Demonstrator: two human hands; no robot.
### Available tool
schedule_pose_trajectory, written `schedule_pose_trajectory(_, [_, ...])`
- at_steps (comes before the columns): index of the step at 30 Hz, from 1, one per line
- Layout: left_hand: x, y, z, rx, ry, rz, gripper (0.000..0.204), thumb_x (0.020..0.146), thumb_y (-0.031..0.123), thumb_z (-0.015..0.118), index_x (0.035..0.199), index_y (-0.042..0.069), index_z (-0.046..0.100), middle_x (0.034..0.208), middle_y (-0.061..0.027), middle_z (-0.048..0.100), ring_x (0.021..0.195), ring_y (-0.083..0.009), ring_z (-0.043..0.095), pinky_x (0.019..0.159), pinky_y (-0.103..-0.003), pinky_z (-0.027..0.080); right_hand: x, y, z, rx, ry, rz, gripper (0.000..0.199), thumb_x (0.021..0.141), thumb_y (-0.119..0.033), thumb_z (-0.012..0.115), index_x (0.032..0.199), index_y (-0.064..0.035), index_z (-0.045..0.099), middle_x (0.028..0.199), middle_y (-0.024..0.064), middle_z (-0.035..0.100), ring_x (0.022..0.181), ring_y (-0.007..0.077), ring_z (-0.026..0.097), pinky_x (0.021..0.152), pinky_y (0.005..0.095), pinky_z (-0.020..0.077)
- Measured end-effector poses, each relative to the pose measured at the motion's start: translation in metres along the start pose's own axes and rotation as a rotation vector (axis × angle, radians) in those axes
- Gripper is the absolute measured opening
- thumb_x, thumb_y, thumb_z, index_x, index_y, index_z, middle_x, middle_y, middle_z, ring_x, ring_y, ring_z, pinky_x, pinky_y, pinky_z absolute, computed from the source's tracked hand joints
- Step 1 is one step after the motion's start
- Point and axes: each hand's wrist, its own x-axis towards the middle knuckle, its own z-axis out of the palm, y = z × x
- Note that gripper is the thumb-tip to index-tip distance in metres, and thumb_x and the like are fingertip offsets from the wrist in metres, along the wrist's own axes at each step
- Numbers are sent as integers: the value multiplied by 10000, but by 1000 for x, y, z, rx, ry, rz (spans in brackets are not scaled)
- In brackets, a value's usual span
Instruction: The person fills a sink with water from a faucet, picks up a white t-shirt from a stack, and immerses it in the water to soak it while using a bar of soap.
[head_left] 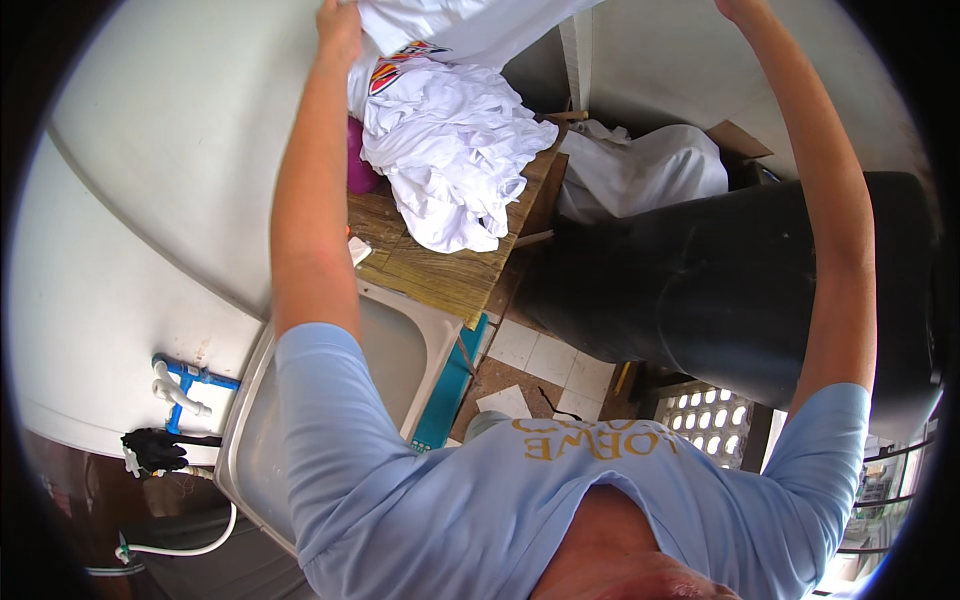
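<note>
Both my arms reach up and forward, raised past the top edge of the view. My left hand [341, 32] is closed on the edge of a white garment [480, 32], which stretches across the top toward the right side. Only the base of my right hand [738, 6] shows, and its fingers lie outside the picture. Below the raised garment, a crumpled heap of white cloth [455, 150] lies on a wooden table [440, 275]. A red, yellow and black print [385, 75] shows on the white fabric near my left hand.
A metal sink [400, 330] stands nearer, left of the table, beside blue and white pipes with a tap [180, 385]. On the right lies a big black drum-like container [690, 270]. Beyond it is a grey-white cover [650, 170]. A purple object [360, 160] sits behind the heap.
</note>
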Motion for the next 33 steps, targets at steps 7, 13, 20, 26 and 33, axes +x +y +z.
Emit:
schedule_pose_trajectory(7, [84,85,51,-55,-64,-5,306,944,77,358,1154,19,573,1079,-150,638,982,-239,626,875,-359,515,-2,-7,-18,-55,216,-180,271,968,-249,484,1043,-4,574,980,101,624,880,183,622,814,319,525])
schedule_pose_trajectory(13, [109,110,93,-85,-231,104,262,934,67,398,1061,-26,607,997,-142,656,884,-224,650,779,-341,544,-15,-20,-38,-178,356,-226,232,955,-217,510,1028,-3,565,966,81,606,867,169,607,811,310,520])
schedule_pose_trajectory(20, [73,160,153,138,-262,240,257,941,101,422,1032,-21,630,922,-110,664,778,-184,633,671,-316,520,-44,-51,-67,-223,441,-235,191,939,-179,540,1010,-2,555,951,57,586,851,153,589,808,300,514])
schedule_pose_trajectory(26, [46,194,163,215,-413,168,260,943,116,423,1028,-11,634,923,-101,664,785,-179,631,699,-302,518,-82,-55,-84,-82,483,-222,141,935,-161,548,924,-22,531,836,27,538,770,123,557,760,292,520])
schedule_pose_trajectory(33, [7,199,178,188,-467,-251,391,938,264,476,1157,-52,550,1078,-137,645,925,-220,649,784,-338,538,-116,-71,-128,-34,562,-232,134,934,-151,547,876,-34,520,797,16,526,736,119,553,701,277,522])
